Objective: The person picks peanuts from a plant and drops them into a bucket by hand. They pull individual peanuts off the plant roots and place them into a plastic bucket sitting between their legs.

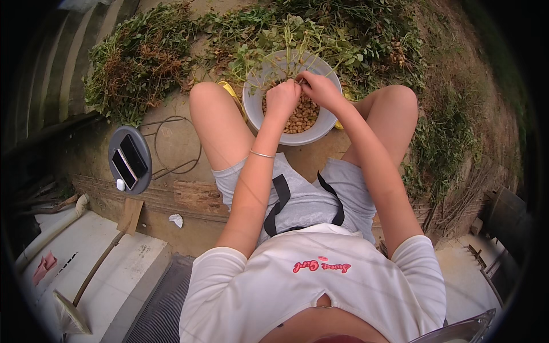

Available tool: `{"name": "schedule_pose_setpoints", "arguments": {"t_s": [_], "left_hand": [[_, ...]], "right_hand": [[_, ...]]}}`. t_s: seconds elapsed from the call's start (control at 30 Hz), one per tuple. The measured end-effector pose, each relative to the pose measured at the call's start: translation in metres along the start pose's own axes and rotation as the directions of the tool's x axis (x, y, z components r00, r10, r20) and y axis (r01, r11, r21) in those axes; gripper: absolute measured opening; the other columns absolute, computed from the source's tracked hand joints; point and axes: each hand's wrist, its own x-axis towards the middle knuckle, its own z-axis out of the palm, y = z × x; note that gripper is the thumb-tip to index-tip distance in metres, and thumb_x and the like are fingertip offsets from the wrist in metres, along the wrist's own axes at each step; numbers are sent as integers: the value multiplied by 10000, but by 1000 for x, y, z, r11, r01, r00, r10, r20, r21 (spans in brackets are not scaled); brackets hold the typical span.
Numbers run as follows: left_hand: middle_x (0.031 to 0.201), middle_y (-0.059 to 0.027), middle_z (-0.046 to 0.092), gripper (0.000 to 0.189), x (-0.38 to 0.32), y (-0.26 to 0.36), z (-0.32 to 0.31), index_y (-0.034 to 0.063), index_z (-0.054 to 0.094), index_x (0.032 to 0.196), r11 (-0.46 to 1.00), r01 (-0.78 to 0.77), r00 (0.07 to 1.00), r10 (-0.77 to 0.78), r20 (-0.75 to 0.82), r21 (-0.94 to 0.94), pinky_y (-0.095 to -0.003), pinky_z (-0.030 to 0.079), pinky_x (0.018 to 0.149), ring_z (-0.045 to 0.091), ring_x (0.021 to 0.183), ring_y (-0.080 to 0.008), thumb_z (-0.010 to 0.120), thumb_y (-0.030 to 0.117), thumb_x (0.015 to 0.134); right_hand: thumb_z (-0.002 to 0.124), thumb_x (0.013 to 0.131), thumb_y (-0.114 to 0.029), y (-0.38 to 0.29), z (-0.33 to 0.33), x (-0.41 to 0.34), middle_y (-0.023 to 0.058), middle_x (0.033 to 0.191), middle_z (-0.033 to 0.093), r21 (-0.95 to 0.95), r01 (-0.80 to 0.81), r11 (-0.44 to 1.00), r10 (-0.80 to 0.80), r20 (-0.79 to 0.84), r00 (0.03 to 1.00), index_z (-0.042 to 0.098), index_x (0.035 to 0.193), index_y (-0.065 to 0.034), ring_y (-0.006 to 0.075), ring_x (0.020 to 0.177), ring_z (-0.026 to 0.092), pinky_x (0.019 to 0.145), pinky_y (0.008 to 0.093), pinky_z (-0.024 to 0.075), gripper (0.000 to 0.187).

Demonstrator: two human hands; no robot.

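Note:
A white plastic tub (300, 138) stands between my knees, with many unshelled peanuts (302, 115) in its bottom. Both my hands meet over its middle, close together. My left hand (284, 97) is curled, its fingertips at the root end of a leafy peanut plant (291, 55). My right hand (321, 89) has its fingers bent around the same spot, just beside the left fingertips. The plant's stems and leaves reach away from me over the tub's far rim. Whatever lies between my fingertips is too small and covered to make out.
Heaps of uprooted peanut plants (137, 64) lie at the far left, with more plants (369, 47) beyond the tub. At my left, a round grey stool (147, 148) with wire legs holds two phones (124, 168) and a small white case (120, 185). Crumpled tissue (176, 220) lies nearby.

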Motion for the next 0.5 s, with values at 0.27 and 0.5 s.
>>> {"name": "schedule_pose_setpoints", "arguments": {"t_s": [0.27,0.5], "left_hand": [[702,-181,641,299,0,1,-4,32,618,788,999,41,997,-40,59,-25,-462,507,617,632,653,-359,448,258,886],[654,-167,636,279,-1,2,-6,34,611,735,1000,-13,1000,13,20,12,-427,512,553,631,586,-336,474,228,880]], "right_hand": [[539,823,-178,-8,-9,-7,169,868,648,-90,63,994,-66,-28,997,611,971,-56,351,822,613,698,438,487,206],[525,822,-229,-6,-8,-4,168,739,632,-265,76,961,-70,29,997,629,880,-62,368,717,604,634,462,477,205]]}}
